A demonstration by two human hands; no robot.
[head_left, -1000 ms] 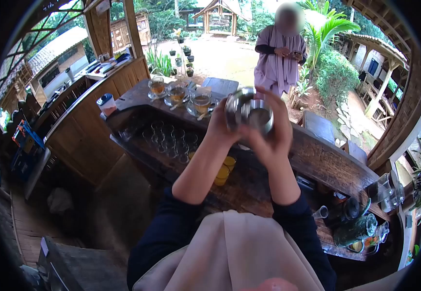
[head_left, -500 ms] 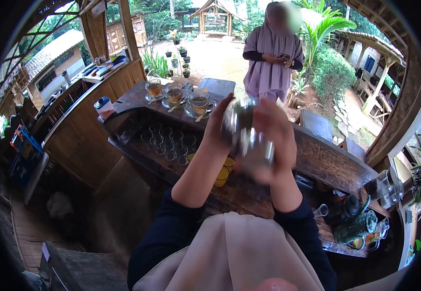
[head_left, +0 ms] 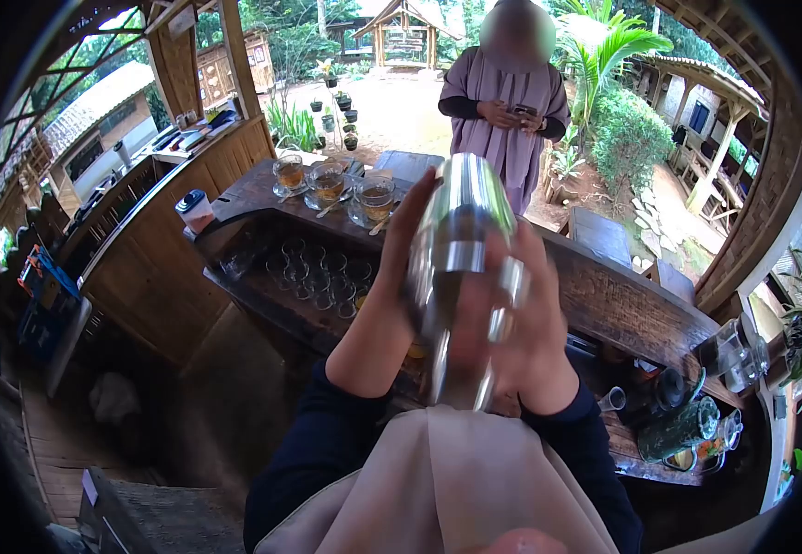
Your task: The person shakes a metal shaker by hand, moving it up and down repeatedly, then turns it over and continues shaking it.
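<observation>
A shiny metal cocktail shaker [head_left: 467, 198] is raised in front of my chest, blurred by motion, its rounded end upward. My left hand [head_left: 403, 263] is wrapped along its left side. My right hand [head_left: 532, 319] grips it lower down on the right, with the fingers smeared. Beyond it on the bar counter stand glass cups of amber drink on saucers, the nearest cup [head_left: 375, 196] just left of the shaker. Several upturned clear glasses [head_left: 322, 277] sit on the lower shelf behind my left forearm.
A lidded plastic tumbler [head_left: 195, 210] stands at the counter's left end. Green glass jars [head_left: 682, 432] and a clear pitcher [head_left: 738, 355] crowd the right end. Across the counter a person [head_left: 507, 115] stands holding a phone [head_left: 524, 110]. A wooden side counter [head_left: 174, 217] runs along the left.
The shaker has swung more upright and its lower end has come nearer my chest, both hands still around it. The person opposite appears slightly further left.
</observation>
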